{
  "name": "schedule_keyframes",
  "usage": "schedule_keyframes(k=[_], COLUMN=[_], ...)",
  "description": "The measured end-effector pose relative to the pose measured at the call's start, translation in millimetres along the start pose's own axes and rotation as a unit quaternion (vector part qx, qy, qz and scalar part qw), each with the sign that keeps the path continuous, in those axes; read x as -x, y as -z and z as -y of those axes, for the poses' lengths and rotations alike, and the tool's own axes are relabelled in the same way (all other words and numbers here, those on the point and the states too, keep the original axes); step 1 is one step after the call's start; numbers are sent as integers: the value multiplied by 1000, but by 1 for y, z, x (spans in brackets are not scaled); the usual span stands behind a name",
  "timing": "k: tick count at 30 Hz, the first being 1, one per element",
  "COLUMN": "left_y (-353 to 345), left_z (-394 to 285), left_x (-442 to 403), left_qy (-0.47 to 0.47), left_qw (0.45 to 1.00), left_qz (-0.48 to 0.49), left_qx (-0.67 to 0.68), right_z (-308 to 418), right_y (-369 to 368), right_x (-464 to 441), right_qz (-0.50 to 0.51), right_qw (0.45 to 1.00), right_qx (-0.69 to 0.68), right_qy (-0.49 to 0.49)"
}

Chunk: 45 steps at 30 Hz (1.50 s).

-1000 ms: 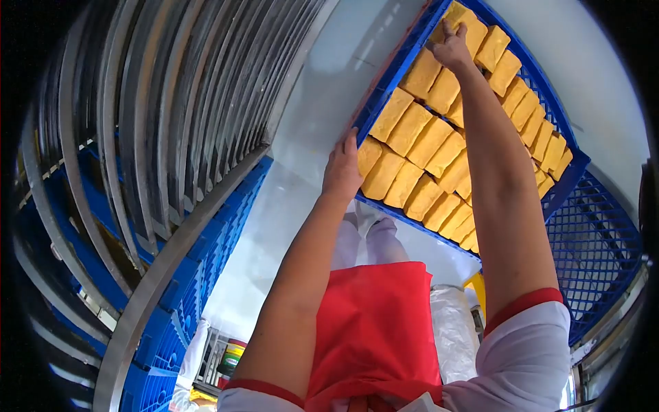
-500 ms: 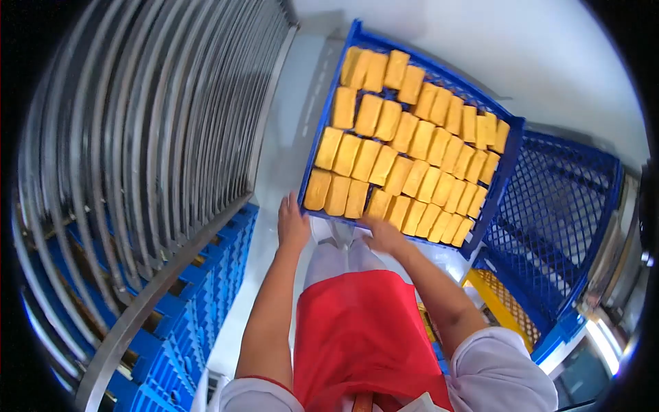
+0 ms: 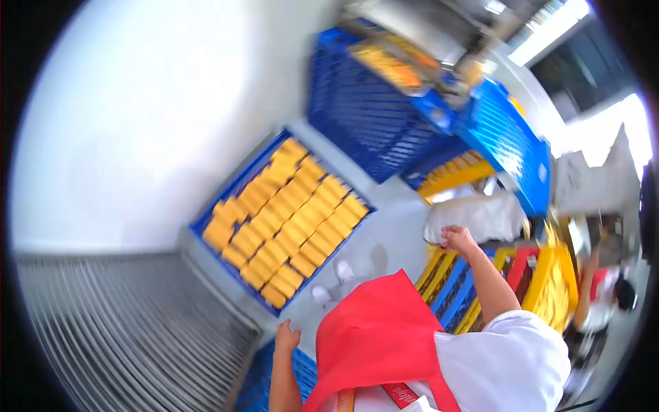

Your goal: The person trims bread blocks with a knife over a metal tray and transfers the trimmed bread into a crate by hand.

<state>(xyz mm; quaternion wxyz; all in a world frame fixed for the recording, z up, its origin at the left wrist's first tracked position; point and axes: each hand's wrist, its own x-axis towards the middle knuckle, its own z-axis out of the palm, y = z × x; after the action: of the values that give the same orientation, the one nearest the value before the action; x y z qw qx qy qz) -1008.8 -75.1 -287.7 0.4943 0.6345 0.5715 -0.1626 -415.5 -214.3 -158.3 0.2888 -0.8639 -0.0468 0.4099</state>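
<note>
A blue crate [image 3: 201, 223] filled with rows of yellow-orange oblong blocks [image 3: 288, 220] rests on the floor beyond my feet. My left hand [image 3: 288, 338] hangs below the crate's near corner, apart from it, with its fingers apart and nothing in them. Out to the right, my right hand [image 3: 458, 239] is raised in front of a white sack [image 3: 480, 214]. Its fingers are loosely bent, and I see nothing held in them. Whether it touches the sack is hard to tell.
A metal rack of bars [image 3: 137, 329] stands at lower left, beside a blue slatted crate [image 3: 264, 374]. Dark blue crates [image 3: 371, 103], a lighter blue crate [image 3: 504, 141] and stacked coloured crates [image 3: 460, 285] line the right. Another person [image 3: 604, 302] is at far right.
My hands have left the near edge of the crate of blocks, which now sits lower and farther away on the floor. My view has turned right, and my right hand has swung outward.
</note>
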Motion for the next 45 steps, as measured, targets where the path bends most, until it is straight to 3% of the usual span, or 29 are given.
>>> schedule_keyframes(k=[3,6,7,9,12,17,19,21,23,24,25,26,27,28,30,32,36,41,43,45], left_y=[49,85,85,64,25,-34,-58,-77,-92,-98,-103,-109,-111,-115,-118,-113,-104,-122,-136,-143], left_z=[-72,-198,-242,-326,-483,-717,-785,-841,-873,-882,-891,-895,-899,-903,-904,-899,-895,-878,-867,-860], left_x=[-37,-46,-52,-75,-70,-84,-121,-147,-196,-224,-208,-215,-225,-225,-227,-235,-229,-202,-183,-165], left_qy=[-83,-184,-215,-332,-392,-497,-528,-496,-456,-434,-436,-397,-354,-357,-353,-388,-385,-428,-472,-503], left_qw=[989,969,963,934,917,863,848,867,885,896,890,915,932,929,934,921,920,893,847,821], left_qz=[-43,-44,-32,-5,62,51,-4,-39,-45,-18,-57,9,75,81,-9,18,71,131,189,196], left_qx=[-112,-162,-161,-132,-41,77,39,-26,-79,-93,-123,-77,-33,-42,-60,-23,-18,40,156,187], right_z=[-8,-30,-38,-57,-40,-14,-28,-38,-44,-48,-53,-60,-73,-84,-96,-73,-18,54,75,82], right_y=[48,99,125,181,283,432,471,506,517,520,519,517,516,513,510,516,545,537,511,482], right_x=[34,32,22,-14,-41,-105,-134,-147,-153,-159,-165,-171,-185,-197,-203,-183,-114,46,124,191], right_qz=[-51,-179,-200,-336,-507,-589,-557,-529,-401,-404,-355,-302,-304,-338,-372,-398,-463,-560,-611,-664], right_qw=[976,953,952,931,848,801,822,835,904,902,925,938,935,927,915,902,886,824,783,734], right_qx=[-213,-244,-228,-66,28,97,114,130,83,79,-10,-102,-110,-111,-115,-169,-10,88,111,128], right_qy=[-10,16,36,130,150,50,-15,-78,-121,-128,-132,-135,-141,-118,-103,4,-17,20,52,69])
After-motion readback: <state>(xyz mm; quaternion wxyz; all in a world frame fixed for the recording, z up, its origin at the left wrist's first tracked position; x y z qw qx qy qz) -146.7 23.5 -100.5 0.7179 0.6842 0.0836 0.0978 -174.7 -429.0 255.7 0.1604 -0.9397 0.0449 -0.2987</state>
